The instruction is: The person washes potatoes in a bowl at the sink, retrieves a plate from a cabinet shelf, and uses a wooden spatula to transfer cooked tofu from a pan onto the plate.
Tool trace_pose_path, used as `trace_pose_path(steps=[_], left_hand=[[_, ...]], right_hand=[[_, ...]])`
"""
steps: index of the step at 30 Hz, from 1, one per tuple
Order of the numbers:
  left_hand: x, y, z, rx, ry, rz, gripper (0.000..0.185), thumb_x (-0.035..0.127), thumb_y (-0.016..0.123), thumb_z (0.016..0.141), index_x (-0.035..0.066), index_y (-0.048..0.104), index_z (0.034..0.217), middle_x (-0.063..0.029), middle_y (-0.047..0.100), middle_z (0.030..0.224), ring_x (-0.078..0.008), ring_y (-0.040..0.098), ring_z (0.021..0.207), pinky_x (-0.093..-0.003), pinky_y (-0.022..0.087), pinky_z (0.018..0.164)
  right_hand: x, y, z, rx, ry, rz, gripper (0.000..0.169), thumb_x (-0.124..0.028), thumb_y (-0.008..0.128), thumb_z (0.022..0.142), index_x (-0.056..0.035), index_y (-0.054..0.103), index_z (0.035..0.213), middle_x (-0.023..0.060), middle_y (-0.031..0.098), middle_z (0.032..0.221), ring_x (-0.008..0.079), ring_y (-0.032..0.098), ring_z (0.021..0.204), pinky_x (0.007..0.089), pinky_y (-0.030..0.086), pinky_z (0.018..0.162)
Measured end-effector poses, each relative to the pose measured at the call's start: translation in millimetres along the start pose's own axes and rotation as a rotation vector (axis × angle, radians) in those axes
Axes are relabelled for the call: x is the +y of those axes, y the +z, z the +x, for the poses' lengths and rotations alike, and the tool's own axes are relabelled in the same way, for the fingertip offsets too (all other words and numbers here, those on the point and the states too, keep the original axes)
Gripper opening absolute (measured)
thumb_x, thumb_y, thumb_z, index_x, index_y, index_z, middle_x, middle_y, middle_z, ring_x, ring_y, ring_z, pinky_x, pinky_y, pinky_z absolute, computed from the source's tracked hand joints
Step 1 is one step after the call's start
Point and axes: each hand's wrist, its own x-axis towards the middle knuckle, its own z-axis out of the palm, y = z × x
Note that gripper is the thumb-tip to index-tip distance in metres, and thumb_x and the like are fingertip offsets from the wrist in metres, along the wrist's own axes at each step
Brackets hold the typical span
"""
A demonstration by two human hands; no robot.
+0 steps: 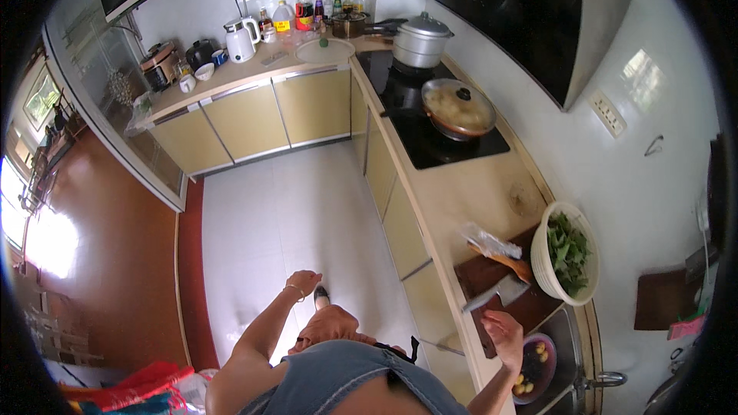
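My left hand [305, 281] is over the floor to the left of the counter, fingers loosely curled, with nothing visible in it and a bracelet at the wrist. My right hand [504, 335] is at the near end of a dark wooden cutting board [539, 305], fingers bent. Just beyond its fingertips lies a kitchen cleaver [507, 290], its blade reaching past the board's left edge. Whether those fingers touch the cleaver's handle is unclear. A wooden utensil [515, 266] and a clear plastic bag [489, 242] lie behind the blade. Against the wall stands a cream colander [542, 268] of leafy greens [566, 253].
Right of my right hand, a steel sink [568, 334] holds a bowl [552, 357] with small yellowish pieces in it. A lidded pan [459, 108] and an aluminium pot [422, 40] sit on the black cooktop [415, 147]. A range hood [519, 6] overhangs it. A faucet [605, 380] projects beside the sink.
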Motion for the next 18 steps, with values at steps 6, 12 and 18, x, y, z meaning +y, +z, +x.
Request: trace_pose_path(steps=[6,12,18], left_hand=[[-49,-86,72,-0.002,0.07,0.083,0.04,0.044,0.042,0.079,0.013,0.061,0.095,-0.0128,0.055,0.102,-0.0287,0.051,0.098,-0.0392,0.041,0.083],[-75,-171,138,0.091,0.112,0.101,0.026,0.036,0.052,0.076,0.017,0.062,0.09,-0.0124,0.054,0.102,-0.0274,0.051,0.097,-0.0398,0.042,0.081],[-72,-249,232,0.464,0.291,-0.015,0.011,0.015,0.056,0.07,0.011,0.062,0.078,-0.0092,0.061,0.071,-0.024,0.058,0.071,-0.0338,0.047,0.067]], right_hand=[[-39,139,130,-0.307,-0.051,-0.092,0.027,-0.009,0.063,0.074,-0.0023,0.056,0.099,0.0067,0.06,0.088,0.0114,0.057,0.078,0.0234,0.046,0.071],[-72,273,247,-0.539,-0.159,-0.155,0.022,-0.004,0.059,0.076,0.0021,0.055,0.097,0.0086,0.06,0.089,0.0127,0.058,0.078,0.0235,0.047,0.07],[-114,368,368,-0.499,-0.375,-0.219,0.013,-0.004,0.057,0.078,0.0031,0.057,0.088,0.0101,0.059,0.082,0.0157,0.059,0.077,0.025,0.048,0.067]])
